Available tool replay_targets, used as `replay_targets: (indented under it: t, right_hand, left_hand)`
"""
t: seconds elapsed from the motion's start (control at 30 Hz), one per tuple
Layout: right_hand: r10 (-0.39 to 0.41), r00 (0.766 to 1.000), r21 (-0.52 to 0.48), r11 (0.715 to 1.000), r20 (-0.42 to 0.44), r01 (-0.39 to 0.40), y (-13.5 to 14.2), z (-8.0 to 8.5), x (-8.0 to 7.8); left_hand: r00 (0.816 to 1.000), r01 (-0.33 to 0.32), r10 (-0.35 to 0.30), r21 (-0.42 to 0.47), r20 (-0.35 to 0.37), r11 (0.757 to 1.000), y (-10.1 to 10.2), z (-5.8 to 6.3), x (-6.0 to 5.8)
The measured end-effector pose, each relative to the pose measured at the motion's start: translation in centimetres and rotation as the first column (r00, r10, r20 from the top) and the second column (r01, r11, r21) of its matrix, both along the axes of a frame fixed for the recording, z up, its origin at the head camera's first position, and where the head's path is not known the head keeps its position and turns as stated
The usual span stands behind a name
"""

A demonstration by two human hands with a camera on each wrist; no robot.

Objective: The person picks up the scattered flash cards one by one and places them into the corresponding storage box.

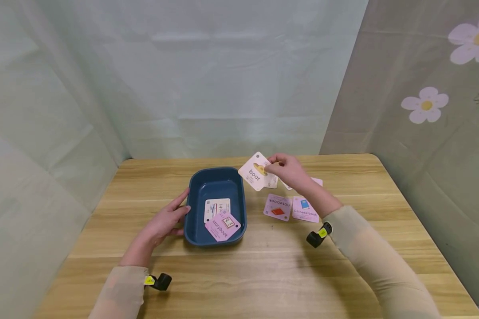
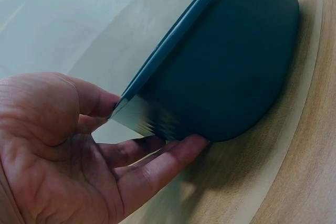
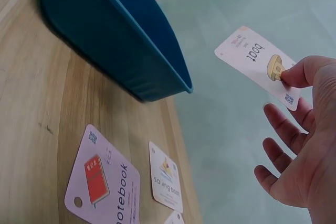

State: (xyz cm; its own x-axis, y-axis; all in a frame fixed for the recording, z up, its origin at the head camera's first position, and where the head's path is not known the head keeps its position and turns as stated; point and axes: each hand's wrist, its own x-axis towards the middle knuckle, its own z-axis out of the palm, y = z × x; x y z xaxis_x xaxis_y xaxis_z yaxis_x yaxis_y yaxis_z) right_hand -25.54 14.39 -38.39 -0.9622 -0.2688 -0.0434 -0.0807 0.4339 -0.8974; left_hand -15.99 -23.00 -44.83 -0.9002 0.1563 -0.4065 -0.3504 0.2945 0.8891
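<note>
My right hand (image 1: 289, 170) pinches a white card with a yellow boat and the word "boat" (image 1: 252, 173) between thumb and forefinger, the other fingers spread loosely. The boat card (image 3: 249, 56) is raised off the table beside the bin's right rim. On the left side, my left hand (image 1: 167, 221) holds the dark blue plastic bin (image 1: 215, 173), thumb at the rim (image 2: 173, 38) and fingers against the outer wall. Inside the bin lie a pink storybook card (image 1: 223, 227) and, partly covered by it, a white card (image 1: 213, 208) ending in "cht".
Right of the bin lie a pink notebook card (image 1: 277, 207) and a pink Chinese book card (image 1: 305, 210). A sailing boat card (image 3: 165, 174) lies farther back. More cards are partly hidden under the right arm. Fabric curtains (image 1: 223, 88) stand behind the wooden table (image 1: 239, 279).
</note>
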Motion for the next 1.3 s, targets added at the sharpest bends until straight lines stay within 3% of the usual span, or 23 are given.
replay_targets:
  t: [0.33, 0.83, 1.3]
  right_hand:
    - [0.019, 1.000, -0.004, 1.000, -0.016, -0.019, -1.6, -0.2, -0.3]
    - [0.058, 0.995, 0.090, 0.995, -0.085, -0.050, -4.0, -0.5, -0.7]
    - [0.161, 0.959, 0.179, 0.976, -0.233, -0.121, -6.2, -1.2, -1.1]
  left_hand:
    - [1.000, -0.004, 0.003, 0.015, 0.004, 1.000, 0.0, 0.0, 0.0]
    - [1.000, -0.008, 0.008, 0.014, 0.007, 1.000, 0.1, -0.1, 0.0]
    - [1.000, -0.012, 0.012, 0.009, 0.011, 1.000, 0.3, -0.1, 0.1]
